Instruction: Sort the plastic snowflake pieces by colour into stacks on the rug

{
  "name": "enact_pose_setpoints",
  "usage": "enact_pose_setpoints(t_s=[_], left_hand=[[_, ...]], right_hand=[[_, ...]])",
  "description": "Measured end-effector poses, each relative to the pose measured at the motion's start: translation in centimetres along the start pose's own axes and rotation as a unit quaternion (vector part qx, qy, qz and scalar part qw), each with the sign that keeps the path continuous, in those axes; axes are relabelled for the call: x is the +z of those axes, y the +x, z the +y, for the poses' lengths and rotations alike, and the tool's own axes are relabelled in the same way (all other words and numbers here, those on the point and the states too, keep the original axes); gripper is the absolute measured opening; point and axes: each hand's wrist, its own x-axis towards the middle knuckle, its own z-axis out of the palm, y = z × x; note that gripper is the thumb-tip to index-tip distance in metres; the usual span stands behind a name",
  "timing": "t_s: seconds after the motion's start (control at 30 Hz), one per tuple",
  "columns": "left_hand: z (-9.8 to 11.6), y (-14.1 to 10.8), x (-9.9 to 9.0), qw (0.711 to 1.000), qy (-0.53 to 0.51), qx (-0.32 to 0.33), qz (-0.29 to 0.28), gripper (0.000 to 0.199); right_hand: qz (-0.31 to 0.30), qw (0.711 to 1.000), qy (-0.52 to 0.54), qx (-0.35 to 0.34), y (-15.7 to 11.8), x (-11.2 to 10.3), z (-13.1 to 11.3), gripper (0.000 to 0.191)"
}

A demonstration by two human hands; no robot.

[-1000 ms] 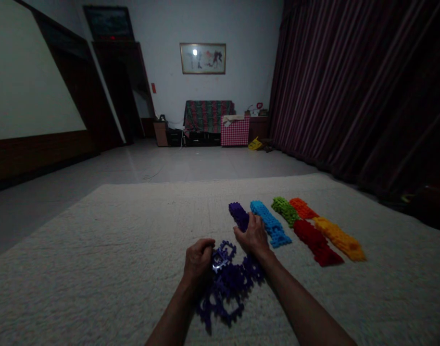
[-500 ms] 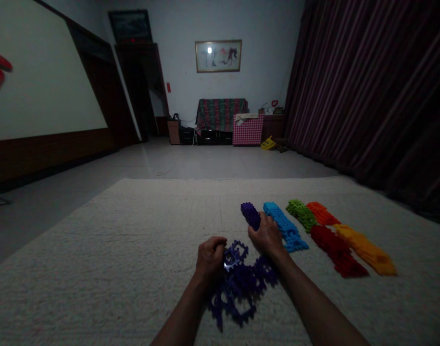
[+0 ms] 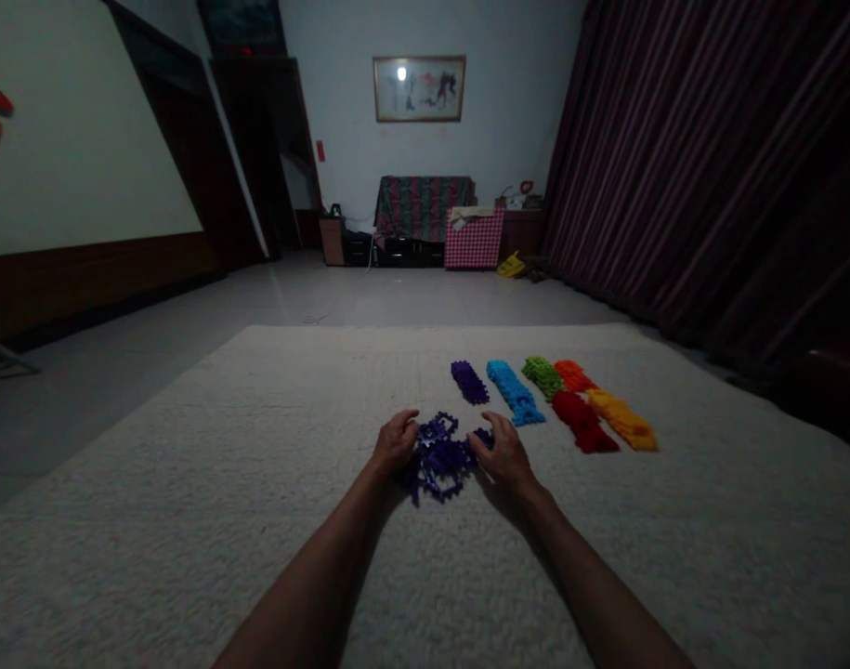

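Note:
Purple toothed puzzle pieces [image 3: 444,457], some with open centres, lie in a loose pile between my two hands. My left hand [image 3: 395,440] is at the pile's left side, its fingers curled at the edge of a purple piece; the exact grip is partly hidden. My right hand [image 3: 505,453] is at the right side, thumb and forefinger apart around another purple piece, with no firm hold visible. Beyond the pile a compact row of purple pieces [image 3: 470,382] lies by itself on the pale mat [image 3: 271,409].
To the right lie rows of similar pieces: blue [image 3: 515,392], green [image 3: 542,377], orange [image 3: 573,374], red [image 3: 581,423] and yellow [image 3: 623,420]. Past the mat is a tiled floor [image 3: 341,297]. A dark curtain [image 3: 647,149] hangs along the right.
My right hand has left the purple row and come back to the loose pile, its fingers parting. My left hand stays beside the pile. The camera view has shifted.

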Motion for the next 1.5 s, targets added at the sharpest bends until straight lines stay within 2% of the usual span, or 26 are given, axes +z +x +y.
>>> enact_pose_setpoints(t_s=[0.1, 0.2, 0.37, 0.57, 0.7, 0.9, 1.1, 1.23, 1.33, 1.5], left_hand=[[0.2, -2.2, -0.6, 0.994, 0.087, 0.068, 0.003, 0.038], [0.2, -4.2, -0.5, 0.983, 0.153, 0.102, 0.000, 0.043], [0.2, -6.3, -0.3, 0.962, 0.240, 0.123, -0.046, 0.051], [0.6, -6.9, -0.6, 0.941, 0.305, 0.108, -0.102, 0.063], [0.9, -6.7, -0.7, 0.930, 0.335, 0.093, -0.123, 0.071], [1.4, -5.2, -0.9, 0.932, 0.311, 0.132, -0.133, 0.065], [1.4, -3.2, -0.4, 0.931, 0.273, 0.187, -0.156, 0.046], [0.3, -3.1, -0.1, 0.943, 0.253, 0.193, -0.101, 0.049], [-0.4, -3.2, -0.2, 0.949, 0.229, 0.201, -0.081, 0.048], [-0.7, -3.3, -0.3, 0.959, 0.198, 0.200, -0.035, 0.041]], right_hand=[[-0.043, 0.998, -0.035, 0.042, -2.4, 0.0, -0.6, 0.058], [-0.080, 0.993, -0.069, 0.046, -3.7, 0.0, -1.6, 0.067], [-0.131, 0.986, -0.100, 0.031, -4.7, -0.5, -3.5, 0.085], [-0.251, 0.962, -0.104, 0.037, -4.7, -1.0, -4.6, 0.120], [-0.283, 0.955, -0.086, 0.027, -4.0, -0.4, -4.7, 0.120], [-0.262, 0.963, -0.007, -0.066, -3.0, 0.4, -4.7, 0.104], [-0.257, 0.958, 0.032, -0.125, -2.2, 0.9, -4.1, 0.098], [-0.232, 0.960, 0.049, -0.147, -1.9, 1.3, -3.7, 0.097], [-0.202, 0.962, 0.088, -0.163, -1.7, 1.5, -3.3, 0.096], [-0.111, 0.971, 0.161, -0.139, -1.6, 2.1, -2.6, 0.074]])
